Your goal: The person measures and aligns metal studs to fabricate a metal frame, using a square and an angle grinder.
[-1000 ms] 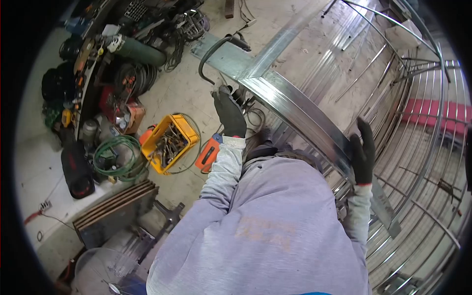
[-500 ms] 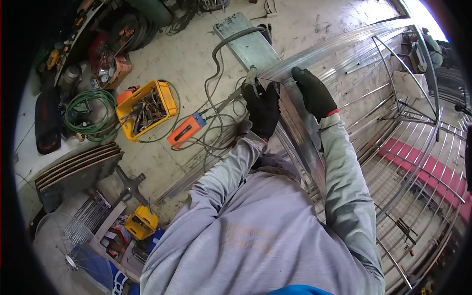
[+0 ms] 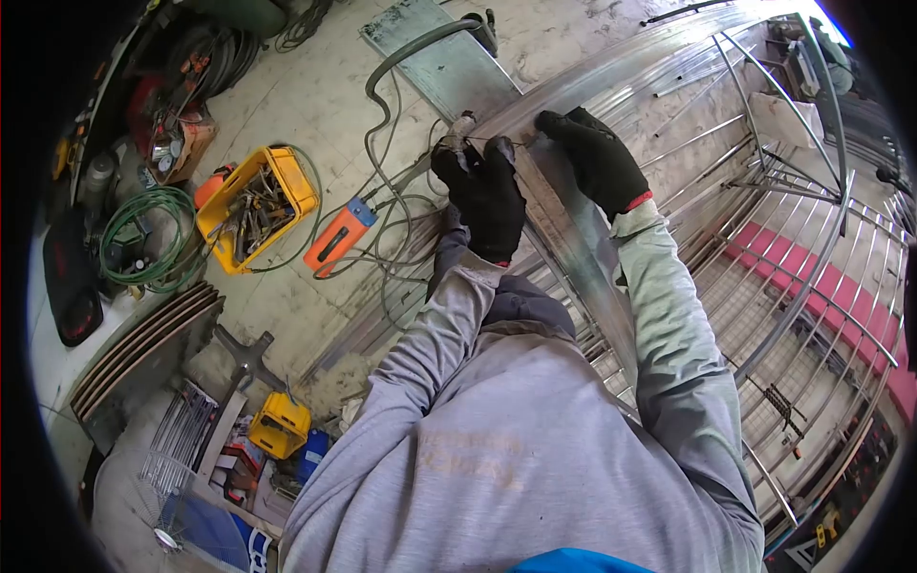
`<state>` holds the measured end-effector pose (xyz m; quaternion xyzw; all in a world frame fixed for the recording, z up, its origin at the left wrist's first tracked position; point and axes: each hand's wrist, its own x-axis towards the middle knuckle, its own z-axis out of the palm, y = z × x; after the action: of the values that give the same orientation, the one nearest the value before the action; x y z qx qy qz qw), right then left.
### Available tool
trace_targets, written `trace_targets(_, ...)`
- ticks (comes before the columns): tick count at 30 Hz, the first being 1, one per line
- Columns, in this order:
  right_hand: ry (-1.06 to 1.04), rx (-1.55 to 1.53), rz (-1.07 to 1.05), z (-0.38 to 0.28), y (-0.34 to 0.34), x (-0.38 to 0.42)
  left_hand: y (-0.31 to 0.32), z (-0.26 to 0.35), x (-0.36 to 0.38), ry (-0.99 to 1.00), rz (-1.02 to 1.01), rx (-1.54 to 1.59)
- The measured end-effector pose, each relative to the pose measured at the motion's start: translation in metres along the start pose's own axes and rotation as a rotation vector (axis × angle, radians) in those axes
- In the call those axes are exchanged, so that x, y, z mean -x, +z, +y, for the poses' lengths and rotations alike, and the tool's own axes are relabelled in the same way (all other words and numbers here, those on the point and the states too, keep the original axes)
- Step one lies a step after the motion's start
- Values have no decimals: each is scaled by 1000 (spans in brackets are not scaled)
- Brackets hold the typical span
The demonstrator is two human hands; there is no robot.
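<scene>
Tiled floor [image 3: 258,110] surrounds you. Your left hand [image 3: 482,201] curls, its hold unclear; your right hand [image 3: 594,160], loosely cupped, apparently steadies the metal channel [image 3: 588,250] between them. Beyond, thick cable [image 3: 420,42] drapes over metal plate [image 3: 458,76], perhaps for reach.

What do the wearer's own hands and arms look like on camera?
The left hand and right hand wear black gloves with red edging at the wrist. The long sleeves are pale grey and creased.

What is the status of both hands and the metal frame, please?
Left hand, right hand at corner of metal frame; grip unclear. Thick cable nearby, no visible obstruction.
</scene>
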<state>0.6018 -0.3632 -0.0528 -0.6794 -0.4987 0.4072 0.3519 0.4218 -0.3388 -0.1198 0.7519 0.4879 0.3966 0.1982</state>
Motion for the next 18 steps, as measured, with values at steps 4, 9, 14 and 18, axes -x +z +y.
trace_targets(4,358,-575,55,-17,7,-7,-1,3,-2,-31,18,-10)
trace_targets(9,340,-701,37,-14,10,-10,-1,-4,-6,40,-35,-130)
trace_targets(14,326,-705,45,-16,13,-14,-4,-3,-12,38,26,-1)
trace_targets(18,344,-674,53,-17,14,-14,-6,-5,-14,99,-4,-77)
